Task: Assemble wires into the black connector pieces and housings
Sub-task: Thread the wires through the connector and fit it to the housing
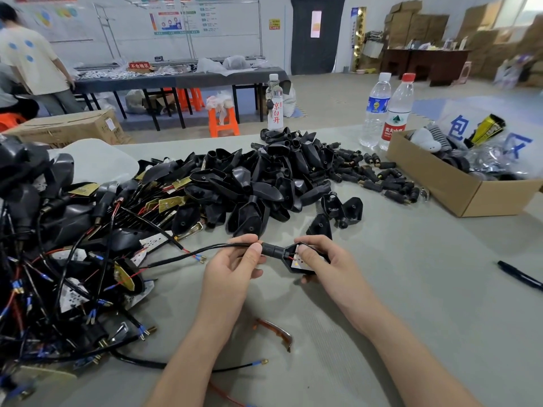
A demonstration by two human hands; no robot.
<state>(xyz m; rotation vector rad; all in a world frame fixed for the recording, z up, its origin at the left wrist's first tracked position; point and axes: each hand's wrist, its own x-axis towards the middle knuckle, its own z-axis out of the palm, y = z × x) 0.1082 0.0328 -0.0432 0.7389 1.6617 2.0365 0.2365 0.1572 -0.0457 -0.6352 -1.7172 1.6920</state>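
Observation:
My left hand pinches a black cable just behind a black connector piece. That connector runs into a black triangular housing gripped by my right hand, the thumb pressing on a white board inside it where a red wire shows. A large heap of empty black housings lies behind my hands. Small black connector pieces are scattered to its right. A tangle of wired assemblies with red and blue-tipped leads fills the left side.
An open cardboard box of parts stands at the right, with three water bottles behind it. A black pen lies at the right edge, an orange tool near my forearms. A person stands by a far table at upper left.

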